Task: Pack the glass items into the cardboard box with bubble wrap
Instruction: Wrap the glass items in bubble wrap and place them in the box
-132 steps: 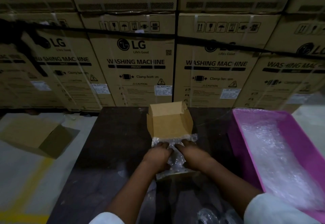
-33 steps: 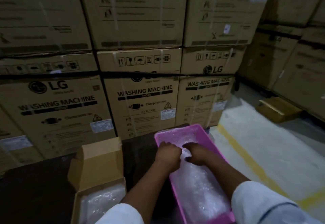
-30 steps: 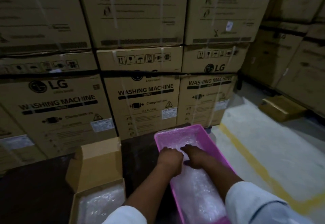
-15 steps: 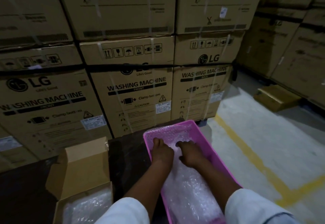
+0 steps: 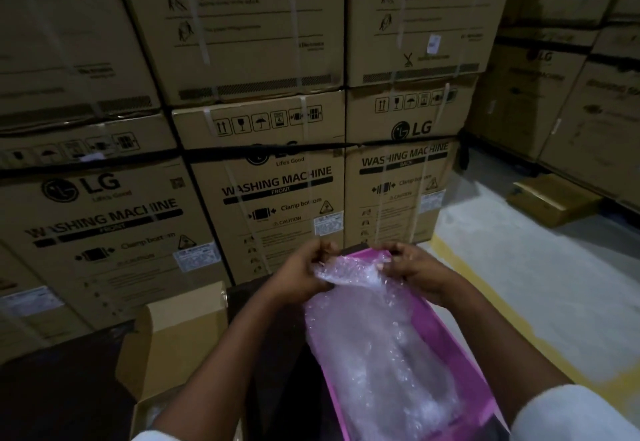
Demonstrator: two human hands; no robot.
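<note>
Head view: left hand (image 5: 298,276) and right hand (image 5: 417,272) are each pinching the top edge of a clear, crinkly bubble wrap sheet (image 5: 349,272), lifting it above the pink plastic tray (image 5: 460,347). It looks light, floppy and slippery, so corner grips are working best. Open brown cardboard box (image 5: 183,333) is sitting to the left.

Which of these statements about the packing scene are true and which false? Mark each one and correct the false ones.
1. Both hands grip the bubble wrap. True: the left hand and right hand pinch its far edge.
2. The sheet is being lifted from a blue tray. False: it comes from a pink tray.
3. The small cardboard box lies to the left of the tray. True.
4. The stacked cartons behind read "refrigerator". False: they read "washing machine".
</note>
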